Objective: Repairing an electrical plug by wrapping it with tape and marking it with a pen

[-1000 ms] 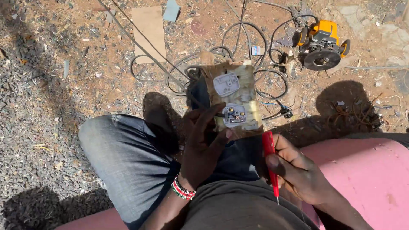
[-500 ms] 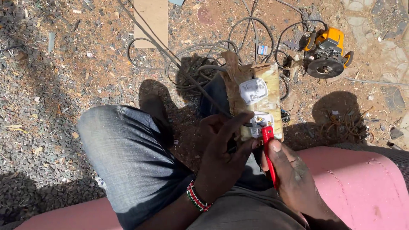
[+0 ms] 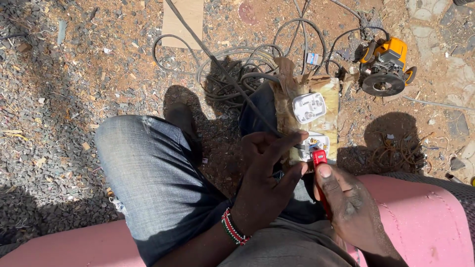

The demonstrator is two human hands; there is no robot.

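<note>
A taped, tan extension block (image 3: pixel 329 96) rests on my right knee, with a white plug (image 3: pixel 308 107) seated in its upper socket and a second white socket (image 3: pixel 312 144) below. My left hand (image 3: pixel 269 178) grips the block's lower left edge, fingers curled over the lower socket. My right hand (image 3: pixel 346 205) holds a red-handled screwdriver (image 3: pixel 319 170), its tip end pressed at the lower socket, thumb on the handle.
Black cables (image 3: pixel 232 64) lie coiled on the dirt ahead. An orange power tool (image 3: pixel 386 66) sits at the upper right, a cardboard piece (image 3: pixel 183 22) at the top. I sit on a pink cushion (image 3: pixel 420 217), jeans-clad left knee (image 3: pixel 143 163) raised.
The view has shifted, so the block sits more to the right. My right hand has brought the red screwdriver up to the lower socket; my left hand keeps its hold.
</note>
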